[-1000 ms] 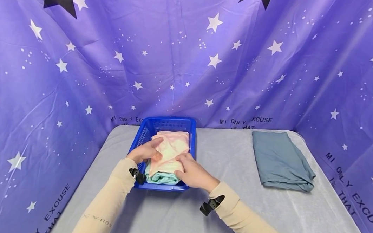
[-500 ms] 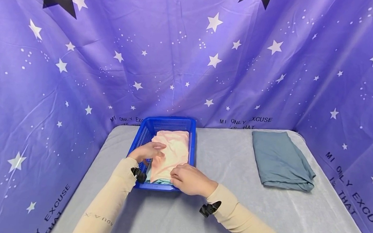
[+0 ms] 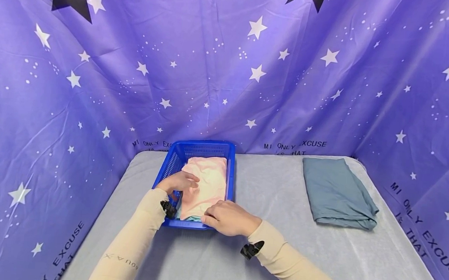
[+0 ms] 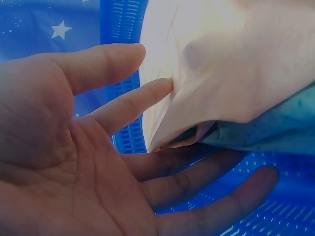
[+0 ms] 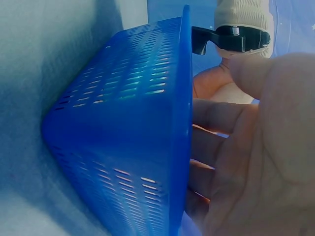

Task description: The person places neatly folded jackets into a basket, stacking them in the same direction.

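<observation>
A folded pale pink cloth point(image 3: 207, 185) lies on top of a teal cloth point(image 4: 275, 123) inside a blue plastic basket point(image 3: 174, 225). At the basket's left side is my left hand point(image 3: 178, 182), its fingers spread and fairly straight. In the left wrist view the index finger touches the pink cloth's edge, and the lower fingers reach down under the cloths' edge. Over the front right corner, my right hand point(image 3: 232, 218) reaches past the rim with its fingers inside. The right fingertips are hidden behind the basket wall in the right wrist view.
A folded grey-blue cloth point(image 3: 337, 192) lies at the right of the table point(image 3: 267, 193), which has a grey cover. A purple curtain point(image 3: 213, 71) with white stars surrounds the back and sides.
My right hand has moved from the pink cloth's right edge down to the basket's front right corner. The pink cloth now reaches further over the teal one. The left hand has shifted slightly.
</observation>
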### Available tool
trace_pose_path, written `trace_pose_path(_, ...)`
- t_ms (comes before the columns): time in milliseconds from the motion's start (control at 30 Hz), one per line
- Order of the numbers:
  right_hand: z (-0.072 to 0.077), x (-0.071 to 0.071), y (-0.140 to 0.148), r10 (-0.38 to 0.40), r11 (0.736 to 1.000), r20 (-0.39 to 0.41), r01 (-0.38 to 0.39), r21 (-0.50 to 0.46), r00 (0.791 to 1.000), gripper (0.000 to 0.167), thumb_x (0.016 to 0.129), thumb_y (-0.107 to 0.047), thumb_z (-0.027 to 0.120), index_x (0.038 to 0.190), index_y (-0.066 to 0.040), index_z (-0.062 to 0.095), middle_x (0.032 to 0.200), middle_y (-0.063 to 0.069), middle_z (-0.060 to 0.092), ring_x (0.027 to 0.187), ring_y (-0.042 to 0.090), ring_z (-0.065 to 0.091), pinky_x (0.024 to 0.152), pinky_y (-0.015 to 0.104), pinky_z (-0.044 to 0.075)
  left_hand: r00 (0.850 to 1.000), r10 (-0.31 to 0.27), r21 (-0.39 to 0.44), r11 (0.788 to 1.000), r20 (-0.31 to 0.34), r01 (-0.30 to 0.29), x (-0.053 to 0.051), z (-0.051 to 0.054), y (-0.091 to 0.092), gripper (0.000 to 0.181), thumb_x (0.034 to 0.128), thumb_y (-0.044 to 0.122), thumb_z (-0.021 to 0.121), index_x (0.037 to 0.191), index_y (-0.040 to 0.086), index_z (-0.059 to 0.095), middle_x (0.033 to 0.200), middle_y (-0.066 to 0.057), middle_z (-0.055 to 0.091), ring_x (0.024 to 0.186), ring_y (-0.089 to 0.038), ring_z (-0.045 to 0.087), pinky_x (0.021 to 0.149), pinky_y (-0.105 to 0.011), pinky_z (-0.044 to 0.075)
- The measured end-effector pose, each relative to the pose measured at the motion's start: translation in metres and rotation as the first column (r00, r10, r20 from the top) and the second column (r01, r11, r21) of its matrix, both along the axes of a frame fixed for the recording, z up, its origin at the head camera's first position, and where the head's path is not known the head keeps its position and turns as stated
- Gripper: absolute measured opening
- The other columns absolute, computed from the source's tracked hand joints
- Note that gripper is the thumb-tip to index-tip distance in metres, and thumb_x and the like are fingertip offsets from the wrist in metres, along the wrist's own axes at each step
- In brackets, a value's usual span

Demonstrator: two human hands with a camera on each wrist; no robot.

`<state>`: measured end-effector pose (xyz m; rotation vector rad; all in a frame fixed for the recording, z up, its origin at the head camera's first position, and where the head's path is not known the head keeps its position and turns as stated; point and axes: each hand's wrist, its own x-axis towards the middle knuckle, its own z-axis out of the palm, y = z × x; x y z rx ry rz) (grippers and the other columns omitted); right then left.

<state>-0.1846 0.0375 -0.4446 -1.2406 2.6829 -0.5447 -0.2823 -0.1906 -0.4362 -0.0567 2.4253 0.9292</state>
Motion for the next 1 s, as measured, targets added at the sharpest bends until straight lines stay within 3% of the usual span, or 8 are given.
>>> trace_pose_path(300, -0.001, -0.002, 0.003, 0.029, 0.999, -0.007, -0.029, -0.016, 1.0, 0.029, 0.107, -0.033, 0.05, 0.093, -0.021, 0.072, 0.08, -0.013, 0.062, 0.079, 0.004, 0.056, 0.079, 0.028, 0.048, 1.0, 0.017, -0.031, 0.999, -0.01, -0.017, 0.0, -0.002, -0.001, 0.042, 0.1009, 0.029, 0.061, 0.141, 0.017, 0.062, 0.157, -0.02, 0.045, 0.138, -0.045, 0.048, 0.085, -0.066, 0.055)
trace_pose_path(467, -0.003, -0.002, 0.008, 0.039, 0.994, -0.009, -0.04, -0.098, 0.999, 0.026, 0.107, -0.028, 0.051, 0.104, -0.018, 0.075, 0.094, -0.011, 0.07, 0.089, 0.005, 0.062, 0.087, 0.028, 0.052, 0.999, 0.022, -0.065, 0.998, -0.048, -0.025, 0.0, 0.0, -0.001, 0.04, 0.1007, 0.03, 0.061, 0.139, 0.018, 0.064, 0.156, -0.017, 0.047, 0.136, -0.043, 0.05, 0.085, -0.064, 0.055)
trace_pose_path(567, -0.001, -0.003, 0.012, 0.031, 0.982, 0.029, -0.025, -0.185, 0.999, 0.027, 0.106, -0.025, 0.052, 0.112, -0.013, 0.075, 0.104, -0.007, 0.073, 0.097, 0.006, 0.065, 0.092, 0.03, 0.054, 0.991, -0.039, -0.122, 0.992, -0.127, 0.024, 0.002, 0.006, -0.001, 0.04, 0.1008, 0.031, 0.061, 0.138, 0.016, 0.065, 0.154, -0.019, 0.049, 0.134, -0.044, 0.052, 0.088, -0.063, 0.055)
trace_pose_path(633, 0.0, -0.003, 0.016, 0.015, 0.967, 0.063, 0.002, -0.256, 0.998, 0.028, 0.106, -0.024, 0.053, 0.117, -0.01, 0.074, 0.106, -0.005, 0.074, 0.095, 0.004, 0.066, 0.092, 0.029, 0.055, 0.975, -0.091, -0.166, 0.984, -0.204, 0.057, 0.003, 0.012, 0.0, 0.04, 0.1008, 0.031, 0.061, 0.137, 0.014, 0.066, 0.152, -0.019, 0.052, 0.137, -0.044, 0.051, 0.097, -0.063, 0.052)
trace_pose_path(700, 0.003, -0.004, 0.021, 0.0, 0.942, 0.103, 0.035, -0.332, 0.995, 0.027, 0.105, -0.021, 0.054, 0.119, -0.009, 0.073, 0.101, -0.002, 0.075, 0.088, 0.003, 0.067, 0.087, 0.027, 0.056, 0.948, -0.13, -0.202, 0.977, -0.29, 0.073, 0.004, 0.019, 0.0, 0.041, 0.1005, 0.031, 0.061, 0.137, 0.012, 0.066, 0.15, -0.02, 0.055, 0.138, -0.045, 0.05, 0.105, -0.062, 0.048)
trace_pose_path(800, 0.005, -0.005, 0.03, -0.024, 0.895, 0.15, 0.089, -0.437, 0.988, 0.024, 0.105, -0.02, 0.055, 0.119, -0.011, 0.073, 0.093, 0.002, 0.075, 0.077, 0.004, 0.064, 0.079, 0.024, 0.054, 0.902, -0.125, -0.198, 0.979, -0.413, 0.045, 0.007, 0.031, 0.002, 0.04, 0.1008, 0.031, 0.06, 0.136, 0.012, 0.067, 0.146, -0.019, 0.059, 0.139, -0.045, 0.049, 0.111, -0.062, 0.042)
trace_pose_path(900, 0.005, -0.007, 0.04, -0.03, 0.841, 0.207, 0.136, -0.524, 0.978, 0.022, 0.106, -0.021, 0.055, 0.117, -0.015, 0.073, 0.096, 0.007, 0.077, 0.083, 0.01, 0.068, 0.08, 0.026, 0.055, 0.86, -0.074, -0.108, 0.994, -0.505, 0.022, 0.014, 0.043, 0.007, 0.038, 0.1015, 0.03, 0.061, 0.136, 0.014, 0.067, 0.139, -0.019, 0.065, 0.13, -0.044, 0.057, 0.104, -0.06, 0.048)
trace_pose_path(1000, 0.003, -0.01, 0.052, -0.038, 0.789, 0.271, 0.196, -0.583, 0.962, 0.021, 0.107, -0.021, 0.055, 0.116, -0.014, 0.072, 0.103, 0.009, 0.077, 0.095, 0.018, 0.072, 0.088, 0.03, 0.057, 0.827, -0.024, 0.049, 0.997, -0.561, 0.063, 0.021, 0.055, 0.017, 0.036, 0.1022, 0.029, 0.061, 0.136, 0.016, 0.066, 0.132, -0.018, 0.069, 0.119, -0.038, 0.066, 0.098, -0.056, 0.053)
